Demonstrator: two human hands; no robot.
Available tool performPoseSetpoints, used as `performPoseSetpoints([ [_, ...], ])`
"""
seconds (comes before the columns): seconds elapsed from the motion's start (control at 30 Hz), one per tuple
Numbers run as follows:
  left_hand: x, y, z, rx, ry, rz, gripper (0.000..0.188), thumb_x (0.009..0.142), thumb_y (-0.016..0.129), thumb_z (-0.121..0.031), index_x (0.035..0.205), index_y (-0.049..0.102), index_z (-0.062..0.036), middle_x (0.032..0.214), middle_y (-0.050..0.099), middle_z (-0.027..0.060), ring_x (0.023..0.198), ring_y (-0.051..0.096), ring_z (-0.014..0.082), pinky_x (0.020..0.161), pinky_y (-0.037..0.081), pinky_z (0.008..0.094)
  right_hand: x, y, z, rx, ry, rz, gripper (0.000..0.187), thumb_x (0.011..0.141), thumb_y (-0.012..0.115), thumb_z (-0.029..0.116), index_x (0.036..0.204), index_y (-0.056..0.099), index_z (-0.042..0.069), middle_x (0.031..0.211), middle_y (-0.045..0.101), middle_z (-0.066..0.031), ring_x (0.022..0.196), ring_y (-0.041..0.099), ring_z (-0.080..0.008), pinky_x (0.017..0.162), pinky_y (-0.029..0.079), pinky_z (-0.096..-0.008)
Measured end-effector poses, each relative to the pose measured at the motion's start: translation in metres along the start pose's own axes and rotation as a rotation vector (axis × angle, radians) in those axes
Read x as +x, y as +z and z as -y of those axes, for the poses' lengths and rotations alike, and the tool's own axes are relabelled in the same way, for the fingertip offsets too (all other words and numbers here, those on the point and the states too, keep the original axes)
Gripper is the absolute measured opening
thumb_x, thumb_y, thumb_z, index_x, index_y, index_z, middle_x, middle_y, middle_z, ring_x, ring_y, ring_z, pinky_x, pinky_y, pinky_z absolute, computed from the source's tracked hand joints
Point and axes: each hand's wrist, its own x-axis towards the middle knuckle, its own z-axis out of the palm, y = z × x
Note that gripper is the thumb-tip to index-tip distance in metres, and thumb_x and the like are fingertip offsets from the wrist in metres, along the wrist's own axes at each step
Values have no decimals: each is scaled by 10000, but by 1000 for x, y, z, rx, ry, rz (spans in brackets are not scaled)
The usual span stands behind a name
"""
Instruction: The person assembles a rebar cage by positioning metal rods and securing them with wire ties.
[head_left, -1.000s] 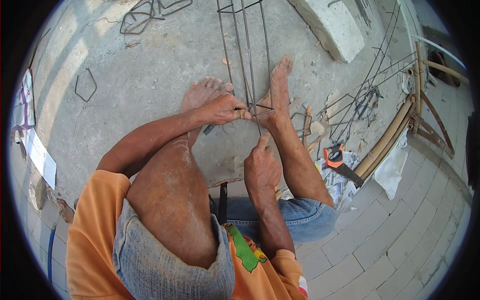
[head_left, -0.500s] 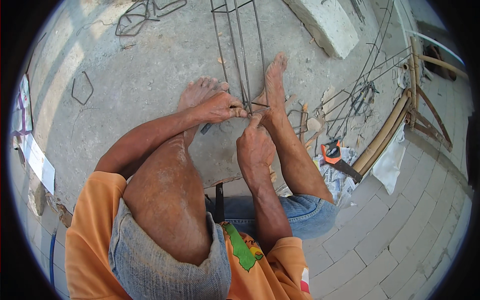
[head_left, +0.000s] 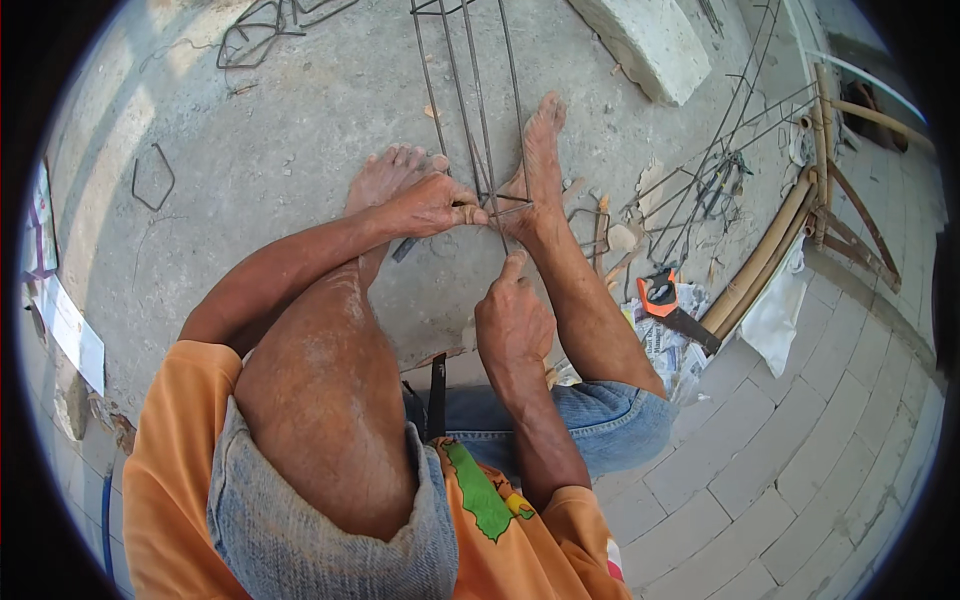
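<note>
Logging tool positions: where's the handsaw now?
Head view, right of centre: the handsaw lies on newspaper, between the right leg and the bamboo.

A rough, dusty grey concrete floor (head_left: 330, 100) spreads toward twelve o'clock, with pale streaks of sunlight (head_left: 125, 138) across it at ten o'clock. Rectangular light-grey paving tiles (head_left: 790, 455) lie in staggered rows at four o'clock.

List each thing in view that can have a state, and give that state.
Metal rod frame: rods joined by crosspieces
Left hand: curled at the frame's near end, exact grip unclear
Right hand: curled, index finger extended to a thin dark rod
Handsaw: lying on crumpled newspaper, unheld
Bent metal loop: loose, unheld
White sheet: crumpled
</note>
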Motion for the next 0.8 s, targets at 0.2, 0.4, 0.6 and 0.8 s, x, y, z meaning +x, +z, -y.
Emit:
performPoseSetpoints([
  [0.2,-13,-2,6,66,2,-63,470,889,639,-467,893,703,-2,674,617,130,642,546,196,636,434,355,-3,7,3,14,-37,-34,530,851,555,121,1332,438,-66,790,662,-163,629,692,-276,527,555,-380],
  [0.4,-15,1,9,-14,-32,-64,528,861,643,-521,900,712,1,676,633,178,645,594,270,636,445,396,20,18,17,26,-84,-119,517,858,542,122,1328,442,-69,784,661,-160,603,687,-281,510,550,-379],
  [0.6,-16,-1,12,49,-56,-41,468,880,652,-462,900,701,3,677,627,135,624,542,184,631,434,344,-4,9,9,-3,-50,-7,524,853,556,133,1325,447,-68,774,660,-150,614,690,-266,514,549,-354],
  [0.8,-1,2,1,-49,-66,8,473,876,658,-470,894,705,0,651,605,94,625,528,156,619,427,331,8,2,3,-16,-37,-128,510,835,574,118,1295,469,-77,770,660,-148,626,694,-254,520,552,-347],
])
